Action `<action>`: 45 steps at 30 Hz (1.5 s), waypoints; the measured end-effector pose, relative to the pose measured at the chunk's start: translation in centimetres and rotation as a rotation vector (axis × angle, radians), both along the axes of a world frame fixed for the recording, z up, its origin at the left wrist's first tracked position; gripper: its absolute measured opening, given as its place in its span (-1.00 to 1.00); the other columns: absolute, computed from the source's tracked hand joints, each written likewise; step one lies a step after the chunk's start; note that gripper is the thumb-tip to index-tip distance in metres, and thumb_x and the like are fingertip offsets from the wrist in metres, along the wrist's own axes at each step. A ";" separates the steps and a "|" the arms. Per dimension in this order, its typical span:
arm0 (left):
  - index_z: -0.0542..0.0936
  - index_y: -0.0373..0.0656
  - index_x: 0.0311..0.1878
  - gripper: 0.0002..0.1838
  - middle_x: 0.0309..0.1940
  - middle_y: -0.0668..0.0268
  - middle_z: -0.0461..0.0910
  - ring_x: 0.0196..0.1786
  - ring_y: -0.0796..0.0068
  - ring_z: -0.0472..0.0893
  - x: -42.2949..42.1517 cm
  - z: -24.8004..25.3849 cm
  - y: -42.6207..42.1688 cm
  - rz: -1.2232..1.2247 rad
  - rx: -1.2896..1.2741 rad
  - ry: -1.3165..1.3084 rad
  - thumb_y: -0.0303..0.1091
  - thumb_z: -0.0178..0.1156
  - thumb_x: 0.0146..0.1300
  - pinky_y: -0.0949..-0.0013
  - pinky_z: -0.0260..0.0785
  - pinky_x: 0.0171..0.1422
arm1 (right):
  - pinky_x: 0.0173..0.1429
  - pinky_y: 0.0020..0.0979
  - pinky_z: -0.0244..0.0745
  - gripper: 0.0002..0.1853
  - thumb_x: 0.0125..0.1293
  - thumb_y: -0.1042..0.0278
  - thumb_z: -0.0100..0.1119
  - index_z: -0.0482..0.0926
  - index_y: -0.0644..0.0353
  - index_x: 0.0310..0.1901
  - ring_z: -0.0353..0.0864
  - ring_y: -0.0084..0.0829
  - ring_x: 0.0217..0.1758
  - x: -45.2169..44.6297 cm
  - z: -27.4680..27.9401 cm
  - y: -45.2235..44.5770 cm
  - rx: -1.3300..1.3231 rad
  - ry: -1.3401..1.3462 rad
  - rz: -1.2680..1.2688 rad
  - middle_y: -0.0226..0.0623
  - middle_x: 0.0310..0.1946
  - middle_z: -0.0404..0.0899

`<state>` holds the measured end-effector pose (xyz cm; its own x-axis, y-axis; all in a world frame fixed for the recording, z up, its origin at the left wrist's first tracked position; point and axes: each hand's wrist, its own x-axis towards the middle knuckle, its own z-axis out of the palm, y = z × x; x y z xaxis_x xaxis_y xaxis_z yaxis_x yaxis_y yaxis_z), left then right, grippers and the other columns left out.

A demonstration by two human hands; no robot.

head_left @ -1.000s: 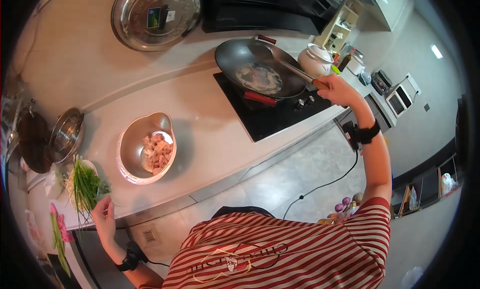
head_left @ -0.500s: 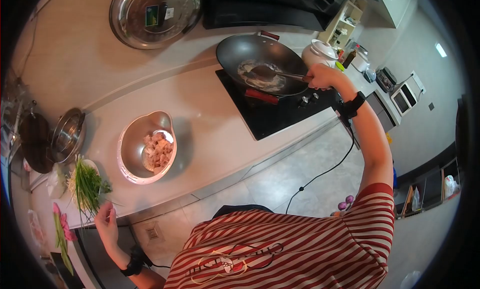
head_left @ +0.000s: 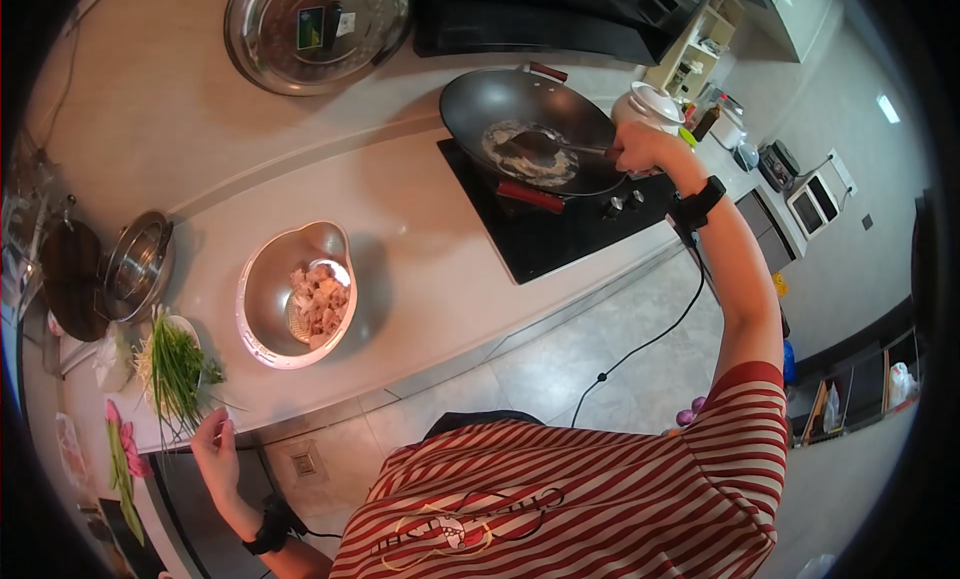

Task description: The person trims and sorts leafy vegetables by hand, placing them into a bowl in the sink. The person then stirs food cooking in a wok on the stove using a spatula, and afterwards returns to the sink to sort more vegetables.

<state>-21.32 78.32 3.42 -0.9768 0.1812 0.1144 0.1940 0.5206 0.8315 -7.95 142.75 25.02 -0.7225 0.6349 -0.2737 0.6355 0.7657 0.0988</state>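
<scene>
My right hand (head_left: 645, 149) is wrapped round the handle of a spatula (head_left: 585, 151). The spatula's blade lies low inside a dark wok (head_left: 475, 104), in a pale, wet-looking layer (head_left: 548, 167). That wok has red-brown handles and stands on a black cooktop (head_left: 510, 244). At the counter's front left edge hangs my left hand (head_left: 215, 447), fingers loosely bent and apart, with nothing in it. Close by it lies a bunch of scallions (head_left: 175, 374). Farther right, a metal colander bowl (head_left: 262, 289) contains chopped raw meat (head_left: 320, 304).
A white lidded pot (head_left: 650, 104) stands right of the wok. A round steel tray (head_left: 265, 39) leans at the back wall, and metal basins (head_left: 138, 269) stand at the left. Pink flowers (head_left: 125, 444) lie beyond my left hand. A black cable (head_left: 650, 334) hangs from my right wrist.
The spatula's blade has shifted slightly within the wok, and my right hand has moved a little with it. My left hand stays nearly where it was. The view has shifted slightly.
</scene>
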 end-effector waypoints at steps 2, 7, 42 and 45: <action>0.52 -0.37 -0.14 -0.77 -0.35 0.26 0.55 -0.34 0.59 0.46 0.1 0.1 0.1 0.008 -0.026 -0.013 -0.46 0.12 0.15 0.54 0.30 -0.26 | -0.55 -0.46 0.40 -0.84 -0.05 0.42 0.13 0.55 0.32 -0.42 0.51 -0.46 -0.63 -0.3 -0.3 0.5 0.041 -0.012 0.022 -0.30 -0.65 0.52; 0.51 -0.40 -0.15 -0.78 -0.37 0.29 0.53 -0.33 0.60 0.46 0.2 -0.3 -0.1 -0.008 0.036 -0.023 -0.49 0.10 0.15 0.54 0.30 -0.23 | -0.43 -0.37 0.45 -0.82 -0.06 0.43 0.13 0.58 0.27 -0.37 0.58 -0.33 -0.49 -0.3 0.6 1.4 0.027 0.035 0.026 -0.22 -0.58 0.56; 0.51 -0.41 -0.16 -0.79 -0.41 0.25 0.54 -0.34 0.55 0.49 1.8 -0.3 1.9 0.004 0.020 0.007 -0.51 0.09 0.15 0.50 0.33 -0.20 | -0.04 -0.14 0.38 -0.87 0.04 0.30 0.12 0.63 -0.02 -0.35 0.55 -0.23 -0.16 0.9 2.0 2.7 0.482 0.039 0.280 -0.25 -0.35 0.59; 0.51 -0.41 -0.16 -0.79 -0.42 0.26 0.54 -0.34 0.56 0.49 1.9 -0.2 2.1 0.006 0.017 0.008 -0.51 0.09 0.15 0.50 0.33 -0.20 | -0.08 -0.21 0.41 -0.86 0.03 0.34 0.14 0.63 0.03 -0.35 0.56 -0.21 -0.17 0.9 1.6 3.1 0.479 0.048 0.301 -0.22 -0.34 0.59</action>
<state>-19.47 80.45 3.23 -0.9768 0.1736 0.1252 0.1977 0.5079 0.8384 -7.03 145.90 26.57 -0.8955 0.4439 0.0317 0.4082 0.7908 0.4562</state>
